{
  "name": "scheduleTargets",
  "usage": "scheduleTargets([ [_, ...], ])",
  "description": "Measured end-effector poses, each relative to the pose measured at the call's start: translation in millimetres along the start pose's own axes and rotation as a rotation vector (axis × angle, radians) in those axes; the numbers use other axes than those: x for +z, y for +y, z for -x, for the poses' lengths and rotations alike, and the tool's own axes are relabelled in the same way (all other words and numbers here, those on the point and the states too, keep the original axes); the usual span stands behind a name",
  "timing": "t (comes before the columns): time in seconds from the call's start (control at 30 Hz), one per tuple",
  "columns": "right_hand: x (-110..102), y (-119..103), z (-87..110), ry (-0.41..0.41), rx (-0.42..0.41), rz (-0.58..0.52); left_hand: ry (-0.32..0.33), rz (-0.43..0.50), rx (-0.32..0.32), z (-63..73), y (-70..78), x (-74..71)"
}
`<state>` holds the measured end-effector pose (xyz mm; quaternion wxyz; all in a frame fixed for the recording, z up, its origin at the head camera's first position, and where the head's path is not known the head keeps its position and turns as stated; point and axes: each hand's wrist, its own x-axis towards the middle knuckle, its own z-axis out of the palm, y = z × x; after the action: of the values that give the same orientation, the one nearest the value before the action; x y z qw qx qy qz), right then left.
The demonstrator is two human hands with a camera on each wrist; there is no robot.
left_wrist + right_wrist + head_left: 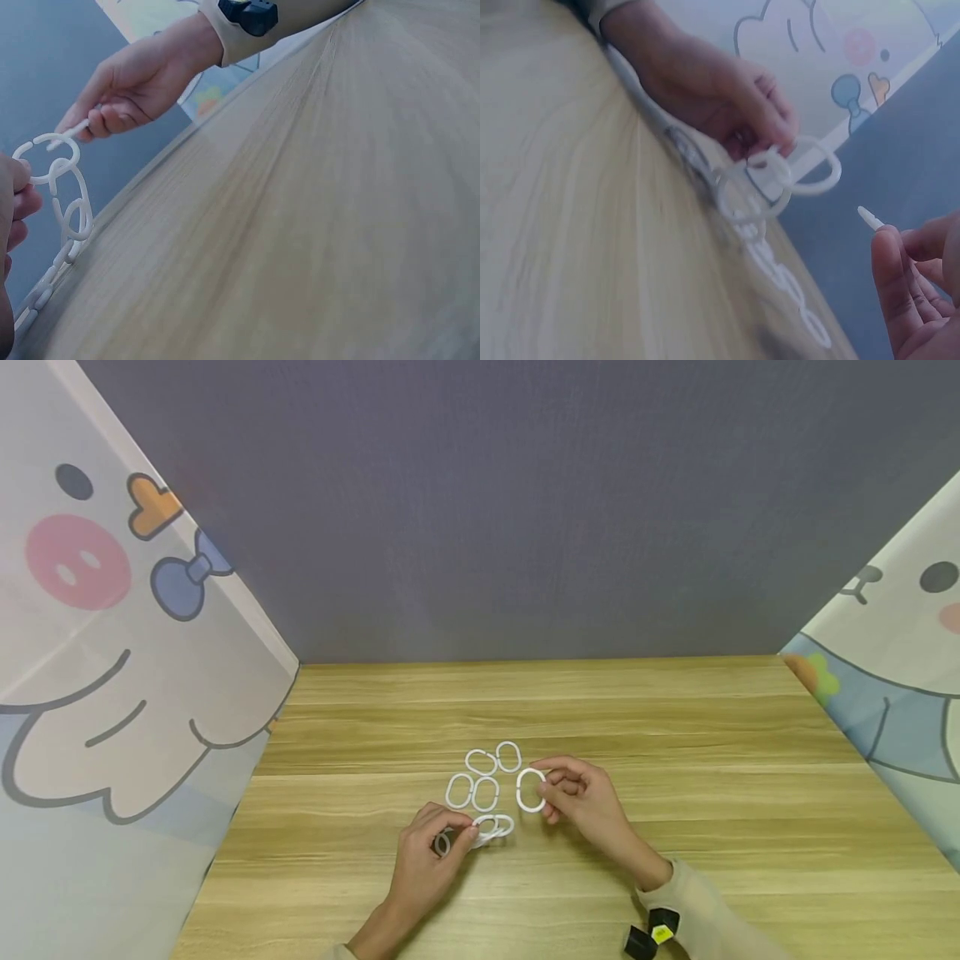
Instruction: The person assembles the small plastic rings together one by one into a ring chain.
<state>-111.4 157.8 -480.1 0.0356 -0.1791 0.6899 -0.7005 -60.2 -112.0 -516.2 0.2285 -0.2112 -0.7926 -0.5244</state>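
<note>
My left hand (423, 860) pinches a white oval plastic link (832, 176) between thumb and forefinger. Hooked through that link, another white link (86, 202) hangs down toward the table. To the right, my right hand (588, 802) holds a single white link (532, 811) upright by its side, with thumb and fingertips. This link is seen edge-on in the right wrist view and stands apart from the left hand's links. In the head view a small gap breaks the oval of the right hand's link.
Several white links (447, 793) lie on the wooden table (675, 718) just beyond the left hand. Another link (442, 845) shows through the left hand's curled fingers. A grey panel (525, 527) rises behind the table, with cartoon-printed walls (225, 693) at both sides.
</note>
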Motion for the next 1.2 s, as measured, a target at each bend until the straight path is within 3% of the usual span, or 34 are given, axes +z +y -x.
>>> scheduleTargets([
  [0.47,12,-20,8.2,-0.071,-0.046,-0.037,-0.003,-0.006,-0.003,0.2,0.5,-0.5],
  [0.87,26,-15,13.5,-0.115,-0.011,-0.084,-0.017,-0.002,-0.025,0.3,1.1,-1.3],
  [1.2,32,-6,15.2,-0.103,0.020,-0.102,-0.022,-0.004,-0.012,-0.1,1.3,-1.1],
])
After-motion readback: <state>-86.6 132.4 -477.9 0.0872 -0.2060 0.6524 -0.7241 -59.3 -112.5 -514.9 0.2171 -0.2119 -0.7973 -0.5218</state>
